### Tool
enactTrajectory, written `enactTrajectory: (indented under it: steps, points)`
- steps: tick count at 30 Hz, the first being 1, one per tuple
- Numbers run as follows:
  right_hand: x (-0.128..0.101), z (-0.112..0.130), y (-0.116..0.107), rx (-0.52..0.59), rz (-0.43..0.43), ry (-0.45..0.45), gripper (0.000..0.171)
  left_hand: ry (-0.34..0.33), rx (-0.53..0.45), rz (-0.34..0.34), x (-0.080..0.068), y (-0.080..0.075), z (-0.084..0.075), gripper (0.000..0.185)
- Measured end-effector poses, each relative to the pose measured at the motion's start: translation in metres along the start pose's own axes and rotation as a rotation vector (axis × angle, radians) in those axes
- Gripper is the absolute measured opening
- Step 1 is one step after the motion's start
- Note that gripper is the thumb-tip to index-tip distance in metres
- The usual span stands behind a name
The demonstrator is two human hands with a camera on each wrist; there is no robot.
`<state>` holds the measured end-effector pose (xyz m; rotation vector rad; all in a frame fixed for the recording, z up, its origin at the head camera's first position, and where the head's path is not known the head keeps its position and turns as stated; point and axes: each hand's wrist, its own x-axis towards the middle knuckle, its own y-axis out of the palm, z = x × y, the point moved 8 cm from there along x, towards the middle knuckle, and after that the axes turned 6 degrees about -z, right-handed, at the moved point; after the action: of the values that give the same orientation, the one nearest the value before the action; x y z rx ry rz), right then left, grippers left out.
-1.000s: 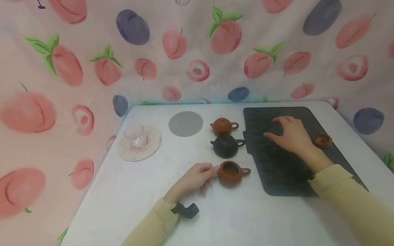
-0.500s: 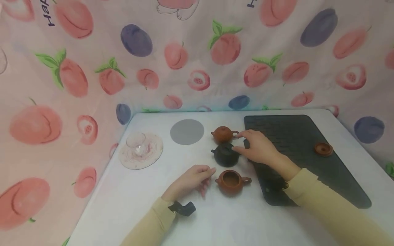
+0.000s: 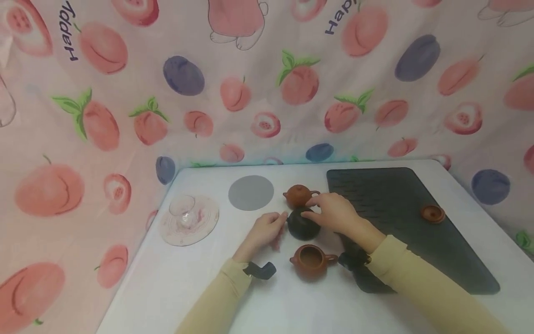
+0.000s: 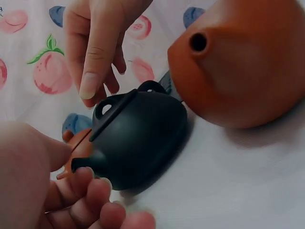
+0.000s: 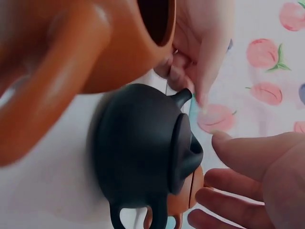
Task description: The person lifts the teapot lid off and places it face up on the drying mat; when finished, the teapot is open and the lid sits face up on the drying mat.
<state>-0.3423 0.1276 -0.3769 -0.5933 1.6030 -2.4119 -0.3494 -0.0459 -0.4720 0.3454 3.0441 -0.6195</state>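
Note:
A black lidded teapot [image 3: 303,228] stands in the middle of a row of three teapots. My left hand [image 3: 263,229] has thumb and curled fingers at its spout, on either side of the tip in the left wrist view. Over the lid hovers my right hand [image 3: 335,213]; in the right wrist view its thumb [image 5: 238,152] and fingers spread around the lid's knob [image 5: 193,160] without gripping it. Nearer me sits a brown teapot [image 3: 310,266] with its top uncovered. Behind the black one stands another brown teapot [image 3: 297,197], lidded.
A dark ribbed tray [image 3: 388,232] covers the right of the white table, with a small brown lid [image 3: 432,214] lying on it. At the left, a clear glass [image 3: 182,208] stands on a round patterned mat [image 3: 204,229]. A grey disc [image 3: 251,192] lies near the back edge.
My right hand has come left from over the tray to above the black teapot. My left hand has left the uncovered brown teapot's spout and moved back to the black one's spout.

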Motion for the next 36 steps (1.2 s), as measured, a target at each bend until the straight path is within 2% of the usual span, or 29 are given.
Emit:
enactTrajectory:
  steps: [3,8,15,20,36]
  points:
    - [0.002,0.003,0.006,-0.032,0.035,-0.001,0.029,0.013,0.045,-0.022,0.001,0.002,0.002,0.05]
    - [0.0,0.002,0.014,-0.061,0.067,0.022,0.021,0.056,0.04,-0.063,-0.002,0.01,0.006,0.05]
    - [-0.008,0.004,0.018,-0.043,0.018,0.006,0.019,0.052,0.032,-0.105,-0.011,0.016,0.013,0.048]
    - [-0.01,0.002,0.015,-0.023,-0.025,0.016,0.019,0.071,0.024,-0.126,-0.013,0.014,0.007,0.048]
    - [-0.005,-0.005,0.014,0.067,-0.057,0.115,0.01,0.099,0.028,-0.114,-0.007,0.008,0.0,0.047]
